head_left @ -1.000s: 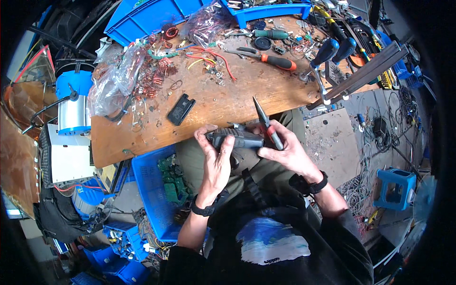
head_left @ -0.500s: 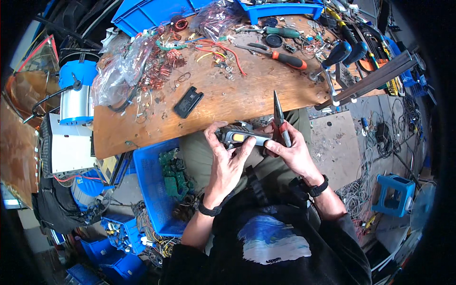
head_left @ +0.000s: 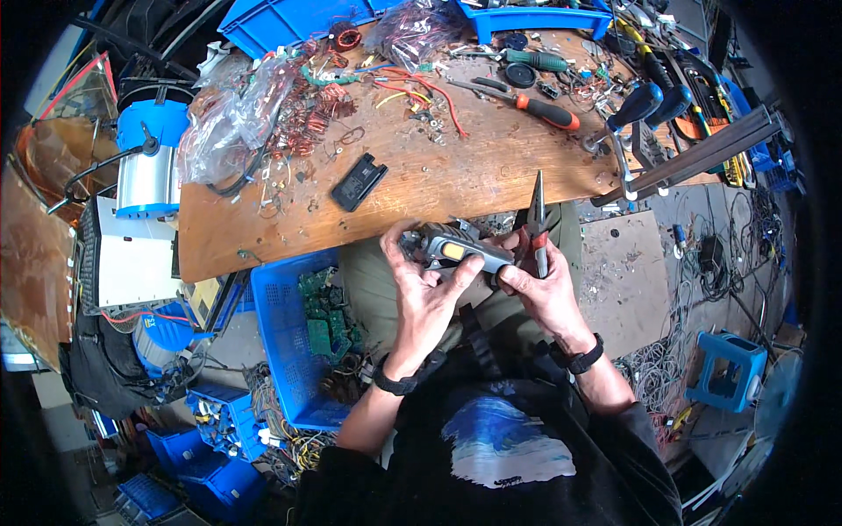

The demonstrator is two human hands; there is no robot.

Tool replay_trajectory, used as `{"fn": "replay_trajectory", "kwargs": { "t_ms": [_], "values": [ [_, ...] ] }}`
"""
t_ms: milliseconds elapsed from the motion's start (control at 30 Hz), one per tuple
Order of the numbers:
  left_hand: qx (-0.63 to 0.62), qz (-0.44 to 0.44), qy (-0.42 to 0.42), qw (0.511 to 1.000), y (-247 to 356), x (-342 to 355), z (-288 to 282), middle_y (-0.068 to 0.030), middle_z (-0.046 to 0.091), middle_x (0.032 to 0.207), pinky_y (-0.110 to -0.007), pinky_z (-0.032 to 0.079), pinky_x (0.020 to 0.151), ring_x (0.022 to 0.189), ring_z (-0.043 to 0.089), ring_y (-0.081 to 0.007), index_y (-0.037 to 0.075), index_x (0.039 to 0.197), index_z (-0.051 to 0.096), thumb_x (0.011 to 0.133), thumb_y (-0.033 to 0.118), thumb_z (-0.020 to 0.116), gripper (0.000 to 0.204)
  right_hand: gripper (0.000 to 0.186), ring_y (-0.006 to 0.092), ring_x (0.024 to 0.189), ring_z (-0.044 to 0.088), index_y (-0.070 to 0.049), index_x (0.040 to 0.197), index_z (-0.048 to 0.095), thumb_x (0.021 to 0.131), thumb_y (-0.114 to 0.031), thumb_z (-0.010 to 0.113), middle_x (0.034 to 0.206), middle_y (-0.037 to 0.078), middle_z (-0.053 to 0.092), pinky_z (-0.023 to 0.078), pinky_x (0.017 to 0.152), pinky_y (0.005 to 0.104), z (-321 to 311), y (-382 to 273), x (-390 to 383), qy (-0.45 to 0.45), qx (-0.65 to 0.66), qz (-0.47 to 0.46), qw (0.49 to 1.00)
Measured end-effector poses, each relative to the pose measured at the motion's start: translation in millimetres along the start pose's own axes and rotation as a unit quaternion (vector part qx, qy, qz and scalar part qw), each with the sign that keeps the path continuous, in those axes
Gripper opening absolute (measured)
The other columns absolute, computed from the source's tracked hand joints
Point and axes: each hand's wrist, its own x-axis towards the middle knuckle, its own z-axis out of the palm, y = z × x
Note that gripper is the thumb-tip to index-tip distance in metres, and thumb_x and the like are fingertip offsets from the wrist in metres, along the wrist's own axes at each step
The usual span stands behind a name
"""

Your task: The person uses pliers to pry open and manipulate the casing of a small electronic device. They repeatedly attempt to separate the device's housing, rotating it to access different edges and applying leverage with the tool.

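Observation:
Above my lap, at the table's near edge, I hold a grey and black device (head_left: 481, 253) with a yellow panel on its side. My left hand (head_left: 423, 296) is closed round its left end, the thumb pressed on its near side. My right hand (head_left: 554, 305) grips red-handled long-nose pliers (head_left: 538, 210), jaws pointing up and away from me. The right thumb and fingers also touch the device's right end. My palm partly hides the handles. A flat black plastic piece (head_left: 360, 182) lies apart on the wooden table (head_left: 298, 235).
Copper coils (head_left: 307, 123), plastic bags and coloured wires litter the table's far left. An orange-and-black screwdriver (head_left: 548, 114) and a green-handled one (head_left: 535, 60) lie farther back. A metal bar (head_left: 702, 158) juts over the right edge. Below left stands a blue crate (head_left: 285, 351) with green circuit boards.
The pliers have swung from leaning left to nearly upright. The device and both hands have shifted slightly right, along with the whole view.

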Motion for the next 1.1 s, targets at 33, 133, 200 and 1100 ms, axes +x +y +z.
{"fn": "replay_trajectory", "kwargs": {
  "t_ms": [33,133,200,1100],
  "values": [
    [-0.051,-0.001,0.013,0.999,-5.7,-1.1,4.8,-0.0100,0.057,0.121,-0.034,0.053,0.095,0.108,0.062,-0.0197,0.009,0.143,0.027,0.088,0.006,0.081,0.077,0.043,0.0076,0.088,0.059,-0.004,0.118,0.061,0.086,-0.017,0.086,0.097,-0.003,0.062,0.051,0.079,0.0247,7.2,0.0,-1.1,0.011,0.004,-0.010,1.000],
    [-0.054,0.000,0.036,0.998,-25.6,-5.1,9.7,-0.0062,0.062,0.118,-0.031,0.054,0.087,0.102,0.064,-0.0145,0.007,0.131,0.044,0.089,0.005,0.078,0.054,0.048,0.0102,0.102,0.059,-0.004,0.119,0.057,0.083,-0.012,0.088,0.111,0.002,0.063,0.049,0.092,0.0289,12.0,6.6,-5.5,0.021,-0.068,-0.045,0.996],
    [-0.114,-0.095,0.060,0.987,-22.6,-6.3,7.8,-0.0024,0.067,0.110,-0.026,0.052,0.080,0.096,0.063,-0.0103,0.008,0.118,0.057,0.097,0.019,0.071,0.027,0.046,0.0129,0.106,0.062,-0.002,0.121,0.054,0.086,-0.007,0.084,0.114,0.005,0.064,0.051,0.093,0.0305,15.8,-1.0,-6.5,-0.013,-0.091,-0.067,0.994],
    [-0.458,-0.306,0.003,0.835,-12.8,5.8,5.0,-0.0157,0.067,0.121,-0.037,0.055,0.103,0.102,0.068,-0.0232,-0.002,0.131,0.053,0.099,0.053,0.063,0.064,0.027,0.0081,0.079,0.067,0.002,0.112,0.061,0.092,-0.007,0.076,0.084,0.004,0.069,0.054,0.076,0.0269,11.7,-29.6,8.7,-0.001,-0.124,-0.062,0.990]
  ]
}}
